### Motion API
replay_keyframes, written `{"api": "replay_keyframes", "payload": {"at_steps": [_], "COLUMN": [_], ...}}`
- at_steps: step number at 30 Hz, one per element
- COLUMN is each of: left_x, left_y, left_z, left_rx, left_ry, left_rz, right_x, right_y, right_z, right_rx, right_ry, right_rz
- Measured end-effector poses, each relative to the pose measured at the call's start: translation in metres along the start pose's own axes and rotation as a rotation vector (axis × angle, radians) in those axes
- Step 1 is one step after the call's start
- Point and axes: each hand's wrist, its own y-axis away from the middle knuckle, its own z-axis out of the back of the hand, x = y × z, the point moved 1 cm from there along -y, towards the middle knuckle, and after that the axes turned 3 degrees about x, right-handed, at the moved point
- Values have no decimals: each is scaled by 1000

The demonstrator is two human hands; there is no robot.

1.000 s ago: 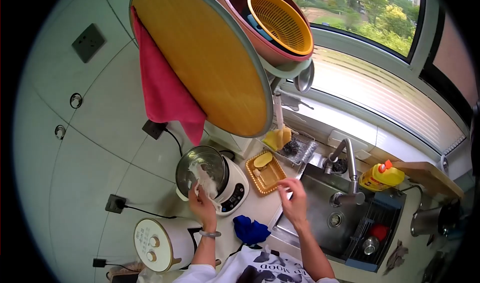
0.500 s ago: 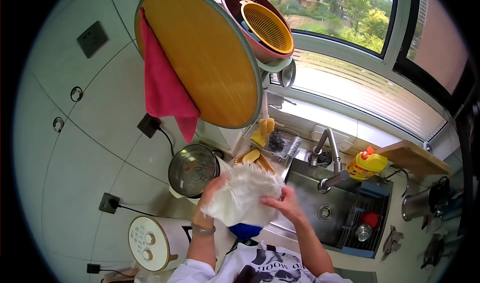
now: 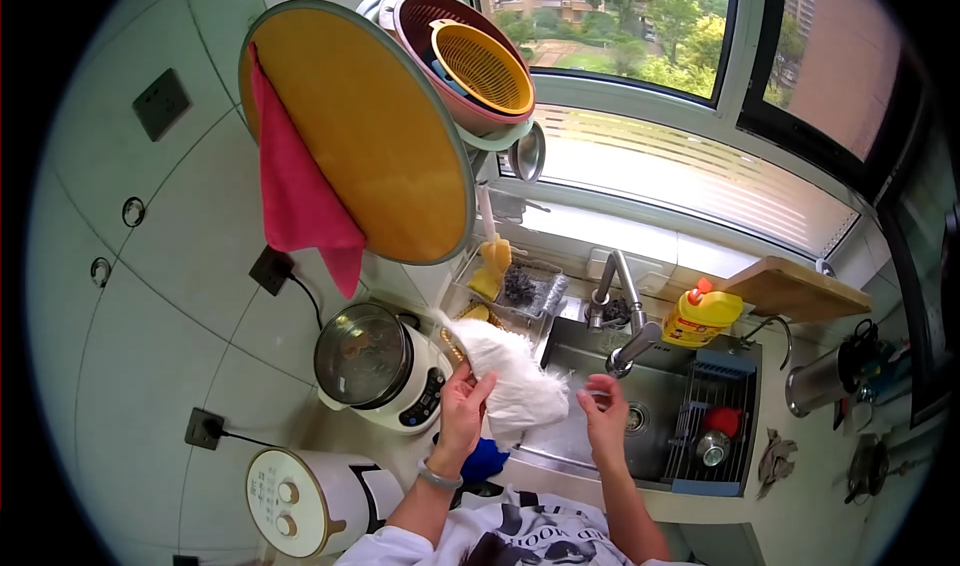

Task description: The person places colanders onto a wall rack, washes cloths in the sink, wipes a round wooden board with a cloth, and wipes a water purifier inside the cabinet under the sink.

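Observation:
A white cloth [image 3: 515,371] with frayed edges hangs from my left hand [image 3: 463,411], whose thumb and fingers pinch its left side. The cloth is in front of the sink's left edge and covers part of a small woven basket [image 3: 479,314]. My right hand [image 3: 604,416] is apart from the cloth, to its right and over the steel sink [image 3: 572,356]. Its fingers are loosely curled and spread, with nothing between them. Below the cloth, a blue item [image 3: 486,460] is partly hidden.
Left of my hands stands a white electric pot [image 3: 405,396] with a glass lid, and a white-gold appliance [image 3: 300,501]. The faucet [image 3: 625,306] rises behind the sink, near a yellow detergent bottle [image 3: 702,316]. A rack [image 3: 690,456] holds a red item and metal bowl.
My right hand has let go of the cloth and moved right. The cloth now hangs from my left hand alone, bunched narrower. The whole view has shifted slightly.

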Motion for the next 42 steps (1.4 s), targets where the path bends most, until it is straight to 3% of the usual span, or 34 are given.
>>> {"api": "replay_keyframes", "payload": {"at_steps": [2,3,4,5,6,8,9,12,13,14,16,18,20,22,25,28,29,30,31,32,34,35,40,42], "left_x": [-4,-9,-9,1,3,5,12,42,56,42,66,56,38,20,1,31,46,59,51,48,36,40,-30,-35], "left_y": [0,7,11,12,15,13,6,-5,-13,-11,-24,-47,-65,-87,-131,-190,-206,-218,-228,-232,-228,-231,-225,-229], "left_z": [-7,-17,-24,-36,-44,-54,-50,-22,-12,-24,30,56,68,66,55,67,104,156,161,166,167,163,107,99], "left_rx": [-1,37,76,181,339,394,406,276,205,65,-258,-357,-463,-570,-453,-460,-459,-316,-143,-135,-94,-65,167,239], "left_ry": [-94,-394,-694,-715,-757,-1310,-1222,-1126,-974,-549,-92,330,357,269,194,-144,-149,-703,-1249,-1253,-1515,-920,-1311,-1308], "left_rz": [-24,40,106,-134,-207,-534,-368,-349,-351,-240,137,211,135,-10,-170,-471,-469,-440,-387,-387,-640,-535,-526,-527], "right_x": [21,35,45,51,54,42,35,43,43,42,37,29,25,25,21,19,18,15,15,14,14,14,14,13], "right_y": [4,9,13,17,17,7,1,-12,-18,-26,-45,-68,-92,-119,-161,-197,-207,-216,-224,-231,-241,-246,-254,-256], "right_z": [-5,-15,-26,-39,-45,-43,-43,-53,-56,-59,-64,-67,-65,-66,-75,-90,-94,-98,-102,-106,-111,-114,-119,-119], "right_rx": [-177,-22,-27,131,289,311,371,468,504,540,578,504,390,261,192,167,160,158,145,132,124,152,178,192], "right_ry": [379,294,290,68,-155,-53,42,234,321,408,291,176,98,26,24,27,51,46,41,36,11,-14,-116,-75], "right_rz": [215,251,251,213,176,131,136,10,22,37,130,54,28,20,20,28,34,33,28,22,45,61,79,78]}}
